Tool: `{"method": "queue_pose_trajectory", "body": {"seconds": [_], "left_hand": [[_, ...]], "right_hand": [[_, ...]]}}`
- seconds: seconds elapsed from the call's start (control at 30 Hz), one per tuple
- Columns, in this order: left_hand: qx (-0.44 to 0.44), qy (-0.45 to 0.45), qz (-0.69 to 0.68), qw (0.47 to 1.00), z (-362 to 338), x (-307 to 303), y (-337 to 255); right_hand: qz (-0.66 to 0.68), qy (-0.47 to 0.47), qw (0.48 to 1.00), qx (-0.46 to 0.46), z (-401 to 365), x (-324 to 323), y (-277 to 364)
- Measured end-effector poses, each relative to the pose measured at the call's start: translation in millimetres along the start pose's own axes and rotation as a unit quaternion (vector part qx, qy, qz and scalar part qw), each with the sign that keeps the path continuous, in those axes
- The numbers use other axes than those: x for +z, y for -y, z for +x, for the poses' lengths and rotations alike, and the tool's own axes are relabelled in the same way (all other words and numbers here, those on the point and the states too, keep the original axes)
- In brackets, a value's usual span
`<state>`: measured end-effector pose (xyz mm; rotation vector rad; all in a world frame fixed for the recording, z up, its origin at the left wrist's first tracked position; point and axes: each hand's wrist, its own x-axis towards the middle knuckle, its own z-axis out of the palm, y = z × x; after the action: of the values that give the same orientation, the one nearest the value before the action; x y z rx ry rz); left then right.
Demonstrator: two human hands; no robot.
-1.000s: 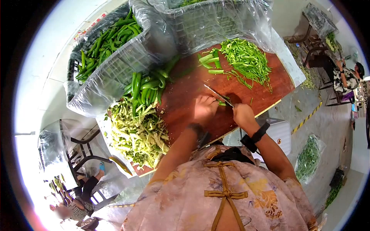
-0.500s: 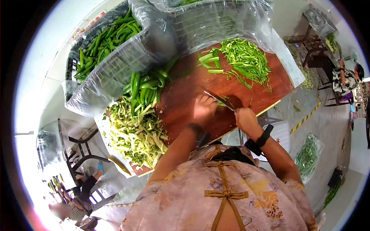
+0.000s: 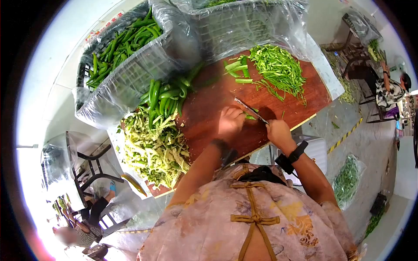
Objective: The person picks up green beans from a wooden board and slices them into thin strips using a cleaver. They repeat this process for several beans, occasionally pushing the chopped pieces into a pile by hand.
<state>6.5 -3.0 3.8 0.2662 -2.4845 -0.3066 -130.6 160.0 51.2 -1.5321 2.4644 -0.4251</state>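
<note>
Work hall, other people seated at 3 o'clock and 7 o'clock. Bench [image 3: 327, 71] carries a red-brown chopping board [image 3: 209, 130].

Change over the last second is small. The right hand [image 3: 278, 132] has slid a touch toward 4 o'clock and the knife [image 3: 250, 109] has come up a little from half a second ago. The left hand [image 3: 230, 122] hasn't moved. Reads as one stroke in a steady chopping rhythm, same piece still being worked.

Hands: close together but not touching. Left has its fingers curled down, pinning the pepper piece [image 3: 250, 116] to the board at centre. Right is clamped on the knife handle, with the blade angled across the piece toward 10 o'clock.

Loose on the board:
- sliced green strips [image 3: 278, 69] at 1 o'clock
- whole peppers [image 3: 165, 98] at 10 o'clock
- pale trimmings heap [image 3: 152, 150] at 8 o'clock

Containers:
- plastic-lined crate [image 3: 143, 71] at 11 o'clock, full of whole green peppers
- second lined crate [image 3: 244, 28] at 12 o'clock, only a sliver of green shows at its top edge, the rest is hidden
- clear bag [image 3: 348, 178] on the floor at 4 o'clock, holds green pieces
</note>
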Motion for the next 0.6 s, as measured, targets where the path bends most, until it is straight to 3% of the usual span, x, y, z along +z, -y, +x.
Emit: {"method": "queue_pose_trajectory", "body": {"seconds": [0.13, 0.23, 0.6], "left_hand": [[-0.021, -0.057, 0.016, 0.998, -2, -11, -9], [-0.045, -0.056, 0.035, 0.997, -2, -9, -10], [-0.066, -0.036, 0.03, 0.997, 1, -1, -8]], "right_hand": [[0.001, 0.006, 1.0, 0.021, -8, -4, 3], [0.002, 0.003, 1.0, -0.016, -10, 2, 0], [-0.013, 0.026, 1.0, -0.002, -7, 1, 4]]}}
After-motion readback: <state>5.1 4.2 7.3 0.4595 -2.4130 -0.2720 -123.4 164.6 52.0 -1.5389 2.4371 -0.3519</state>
